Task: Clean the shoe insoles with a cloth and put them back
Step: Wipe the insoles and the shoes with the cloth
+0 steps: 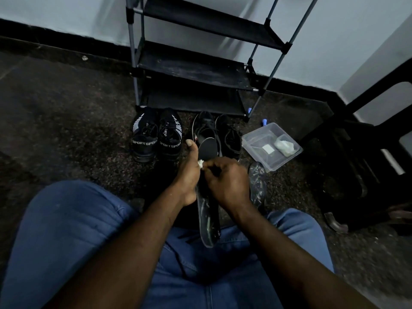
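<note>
Our left hand point(189, 175) holds the black insole point(209, 219) by its left edge over our lap. The thumb lies straight up along that edge, and the other fingers go behind the insole, so we cannot tell how far they curl. Our right hand point(227, 181) is closed tight, knuckles up. It pinches a small white cloth point(200, 163) and presses it onto the upper half of the insole, right beside the left thumb's base. Only a scrap of the cloth shows between the two hands. The insole runs lengthwise away from us, its heel end above our jeans point(73, 230) and its toe end reaching over the near black shoes point(217, 132) on the floor. A second insole point(258, 184) lies on the floor just right of our right hand, near a clear plastic container point(254, 141) holding some white pieces. A pair of sport shoes point(156, 139) stands left of the black pair, both in front of the shoe rack point(194, 68).
</note>
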`<action>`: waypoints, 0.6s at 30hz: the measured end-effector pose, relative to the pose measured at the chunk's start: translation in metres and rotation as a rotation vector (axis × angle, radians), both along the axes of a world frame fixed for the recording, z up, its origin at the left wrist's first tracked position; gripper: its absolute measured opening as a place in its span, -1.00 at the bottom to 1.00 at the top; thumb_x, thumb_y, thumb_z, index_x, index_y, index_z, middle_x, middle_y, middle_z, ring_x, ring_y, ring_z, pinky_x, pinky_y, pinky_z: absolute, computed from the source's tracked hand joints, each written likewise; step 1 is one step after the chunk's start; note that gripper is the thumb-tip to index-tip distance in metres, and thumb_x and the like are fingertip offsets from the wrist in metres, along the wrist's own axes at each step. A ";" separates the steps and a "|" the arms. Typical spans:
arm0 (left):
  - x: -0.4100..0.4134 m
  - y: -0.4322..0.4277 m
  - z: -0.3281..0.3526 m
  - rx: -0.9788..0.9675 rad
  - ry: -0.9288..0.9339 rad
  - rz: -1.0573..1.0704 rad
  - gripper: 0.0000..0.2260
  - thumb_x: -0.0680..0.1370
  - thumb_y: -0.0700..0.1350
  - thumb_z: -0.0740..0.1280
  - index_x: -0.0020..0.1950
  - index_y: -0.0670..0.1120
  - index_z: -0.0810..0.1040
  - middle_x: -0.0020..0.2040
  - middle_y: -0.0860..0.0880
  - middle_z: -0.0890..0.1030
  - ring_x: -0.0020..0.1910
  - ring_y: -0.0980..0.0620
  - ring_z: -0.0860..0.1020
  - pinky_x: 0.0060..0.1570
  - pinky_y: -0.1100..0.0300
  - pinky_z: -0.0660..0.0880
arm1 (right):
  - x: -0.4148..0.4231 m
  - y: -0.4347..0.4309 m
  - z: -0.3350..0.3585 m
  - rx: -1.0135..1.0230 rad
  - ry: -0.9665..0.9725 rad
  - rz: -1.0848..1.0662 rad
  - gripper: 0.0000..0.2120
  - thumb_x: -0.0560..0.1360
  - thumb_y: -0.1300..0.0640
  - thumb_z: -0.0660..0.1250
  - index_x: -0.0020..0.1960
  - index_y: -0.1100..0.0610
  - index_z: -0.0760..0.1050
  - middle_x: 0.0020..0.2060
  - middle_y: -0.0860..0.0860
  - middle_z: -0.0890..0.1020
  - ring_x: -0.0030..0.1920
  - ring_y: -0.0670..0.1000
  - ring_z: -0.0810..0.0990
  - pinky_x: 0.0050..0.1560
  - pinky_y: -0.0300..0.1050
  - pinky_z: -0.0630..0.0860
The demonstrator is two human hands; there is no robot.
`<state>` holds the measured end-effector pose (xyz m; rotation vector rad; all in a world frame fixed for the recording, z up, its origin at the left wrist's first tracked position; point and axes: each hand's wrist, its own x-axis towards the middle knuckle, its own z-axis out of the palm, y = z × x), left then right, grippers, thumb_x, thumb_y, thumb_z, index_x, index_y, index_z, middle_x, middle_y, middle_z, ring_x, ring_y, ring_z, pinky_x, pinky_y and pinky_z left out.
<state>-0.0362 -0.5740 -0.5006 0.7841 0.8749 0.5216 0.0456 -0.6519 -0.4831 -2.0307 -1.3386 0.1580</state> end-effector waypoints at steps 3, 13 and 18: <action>0.001 0.004 0.005 -0.060 -0.062 0.032 -0.15 0.52 0.53 -0.07 -0.02 -0.11 0.75 0.10 -0.26 0.70 0.08 -0.19 0.69 0.19 -0.12 0.60 | -0.001 -0.009 -0.004 -0.033 -0.120 0.097 -0.90 0.42 0.06 0.42 -0.12 -0.02 0.71 -0.17 -0.05 0.71 -0.12 0.04 0.64 -0.09 -0.01 0.58; 0.004 0.006 -0.008 -0.132 -0.118 -0.038 -0.04 0.39 0.62 -0.05 0.39 -0.07 0.57 0.20 -0.19 0.68 0.11 -0.17 0.68 -0.07 0.00 0.63 | 0.032 -0.006 0.004 -0.155 -0.386 0.018 -0.81 0.47 -0.06 0.33 -0.04 -0.07 0.71 -0.16 -0.07 0.70 -0.08 0.11 0.61 -0.04 0.12 0.54; 0.005 0.006 -0.006 -0.109 -0.056 0.030 -0.08 0.47 0.57 -0.08 0.19 -0.15 0.68 0.14 -0.28 0.69 0.16 -0.24 0.65 0.23 -0.18 0.57 | 0.005 -0.016 -0.011 -0.121 -0.234 0.103 -0.74 0.45 -0.06 0.28 -0.06 -0.03 0.72 -0.11 -0.01 0.71 -0.11 0.10 0.64 -0.11 0.03 0.58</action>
